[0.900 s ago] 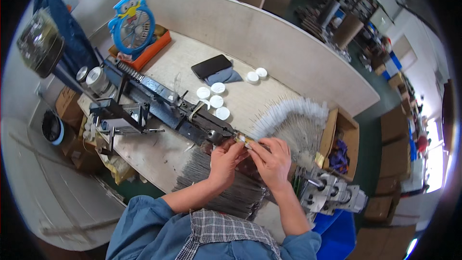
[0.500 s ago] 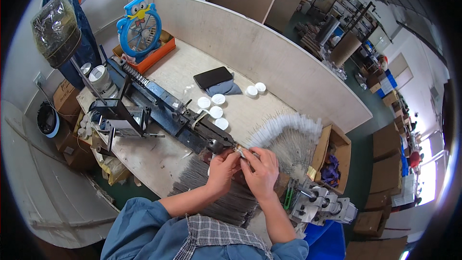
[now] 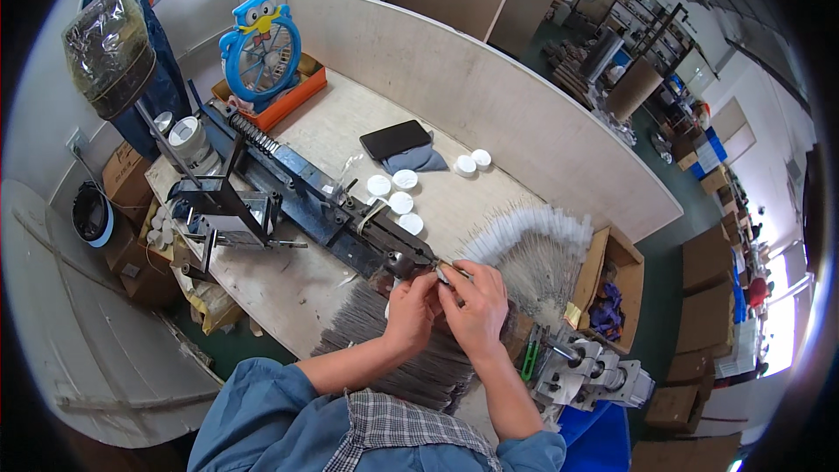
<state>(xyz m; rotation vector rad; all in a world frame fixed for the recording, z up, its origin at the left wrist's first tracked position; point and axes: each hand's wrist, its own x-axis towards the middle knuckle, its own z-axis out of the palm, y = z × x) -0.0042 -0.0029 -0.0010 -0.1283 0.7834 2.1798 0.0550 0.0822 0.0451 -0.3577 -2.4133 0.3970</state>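
Note:
At the near end of a long dark metal bench machine (image 3: 301,183), my two hands work close together. My left hand (image 3: 411,313) has its thumb and fingers pinched by the machine's narrow tip. My right hand (image 3: 477,308) pinches beside it, fingertips almost meeting the left ones. Something small and pale lies between the fingertips; its kind is hidden by the fingers. Under my wrists lies a thick pile of thin grey metal wires (image 3: 363,332). Beyond my right hand, more thin wires with white ends (image 3: 533,232) are spread in a fan.
Several round white pieces (image 3: 401,203) lie near a black phone (image 3: 395,139) on a grey cloth. A blue toy-shaped fan (image 3: 260,57) stands in an orange tray. At right are a cardboard box (image 3: 631,271), a metal clamp device (image 3: 594,371) and green-handled tool (image 3: 530,357). A low partition (image 3: 472,79) borders the table.
The whole view has shifted slightly to the right. My hands stay at the machine's tip, their fingers only slightly rearranged, with the right fingers a little more curled.

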